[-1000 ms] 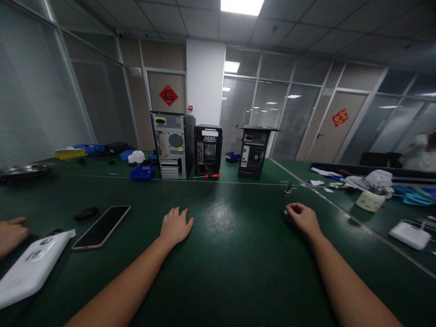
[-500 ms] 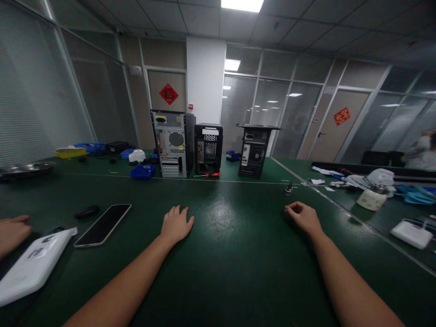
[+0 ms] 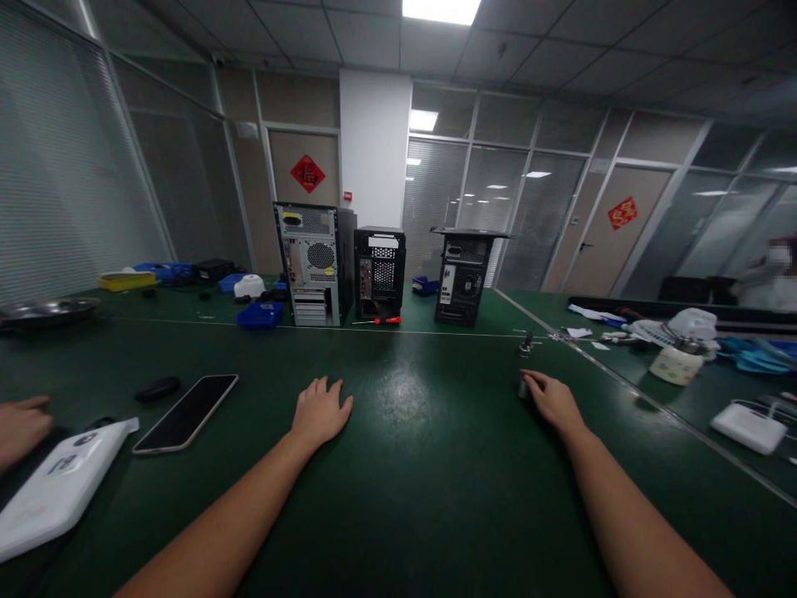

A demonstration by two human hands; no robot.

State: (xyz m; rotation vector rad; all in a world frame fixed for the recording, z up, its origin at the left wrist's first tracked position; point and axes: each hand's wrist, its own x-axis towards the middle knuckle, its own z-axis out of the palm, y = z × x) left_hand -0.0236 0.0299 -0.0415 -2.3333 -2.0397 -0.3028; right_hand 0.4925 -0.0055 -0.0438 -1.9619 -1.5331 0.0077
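Observation:
My left hand (image 3: 320, 409) rests palm down on the dark green table (image 3: 398, 498), its fingers spread and holding nothing. Between the fingertips of my right hand (image 3: 554, 400) is a small grey cylinder-like object (image 3: 522, 388), too small to name; it is at the tabletop. Just beyond that hand stands a small dark metal piece with a thin upright tip (image 3: 526, 343). To the left of my left hand lie a smartphone (image 3: 187, 414) and a black computer mouse (image 3: 158, 389).
Three computer cases (image 3: 311, 266) stand at the back, with a red-handled screwdriver (image 3: 387, 321) before them. Blue bins (image 3: 260, 315) are at back left. A white cup (image 3: 677, 365) and white adapter (image 3: 748, 428) sit right. Another person's hand (image 3: 25, 428) is near a white packet (image 3: 66, 482).
The fingers of my right hand have opened out slightly, and the small grey object shows more below the fingertips. My left hand stays in place.

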